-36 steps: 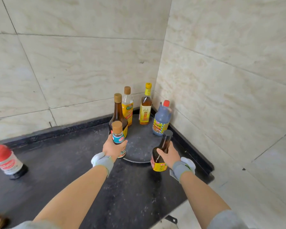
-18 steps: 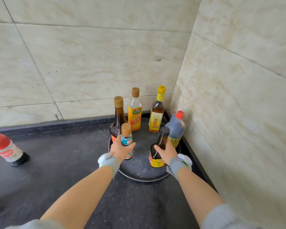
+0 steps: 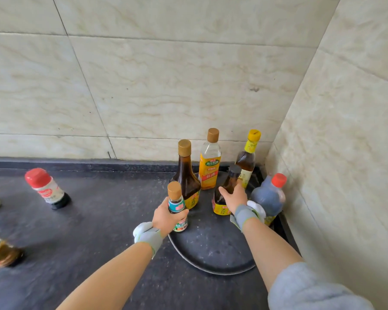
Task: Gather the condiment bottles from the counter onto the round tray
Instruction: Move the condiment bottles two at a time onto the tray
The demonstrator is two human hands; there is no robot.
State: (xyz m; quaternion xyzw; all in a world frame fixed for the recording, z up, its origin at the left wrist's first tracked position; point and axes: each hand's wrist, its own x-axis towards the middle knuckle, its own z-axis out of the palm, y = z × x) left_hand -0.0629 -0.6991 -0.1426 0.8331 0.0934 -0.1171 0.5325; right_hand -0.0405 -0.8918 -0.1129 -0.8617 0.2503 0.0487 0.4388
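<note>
On the round tray [image 3: 211, 260], which sits in the counter's corner, the left hand [image 3: 166, 217] is wrapped closed around a small teal-labelled bottle [image 3: 177, 206] with a tan cap, standing upright at about nine o'clock on the tray's rim. The right hand [image 3: 234, 198] curls around a dark black-capped bottle [image 3: 225, 193] with a yellow label, upright near the tray's centre; whether its fingers grip firmly cannot be told. Half a second ago both bottles stood nearer the front edge of the tray; they now sit deeper in, close to the bottles behind. Just behind the left hand's bottle, at ten o'clock, stands a tall brown bottle [image 3: 186, 173] with a gold cap. At twelve o'clock is a clear bottle with an orange label [image 3: 210, 162], and at one o'clock a yellow-capped bottle [image 3: 248, 157]. At three o'clock, against the side wall, a blue-grey bottle with a red cap [image 3: 268, 198] stands just beside the right wrist. Well apart at the left, on the dark counter [image 3: 87, 220], a red-capped white jar [image 3: 46, 189] waits, and a blurred brown bottle [image 3: 0, 251] lies at the frame's left edge, now more in view than before.
</note>
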